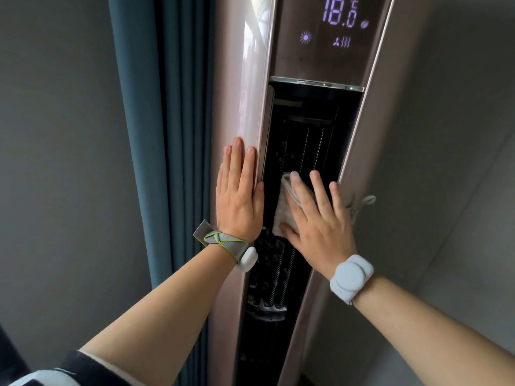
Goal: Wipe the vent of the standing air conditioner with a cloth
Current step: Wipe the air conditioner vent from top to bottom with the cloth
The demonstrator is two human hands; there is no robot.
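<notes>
A tall rose-gold standing air conditioner (242, 93) fills the middle of the view. Its dark vertical vent (301, 140) is open, with inner fins and coils showing. My right hand (317, 218) presses a pale cloth (281, 210) flat against the vent at mid height, fingers spread over it; part of the cloth sticks out at the right edge of the housing. My left hand (239, 196) lies flat and empty on the glossy panel left of the vent, fingers together and pointing up.
A lit display (340, 15) above the vent reads 18.0. A dark teal curtain (167, 135) hangs just left of the unit. Grey walls (459, 135) stand on both sides, the right one close behind the unit.
</notes>
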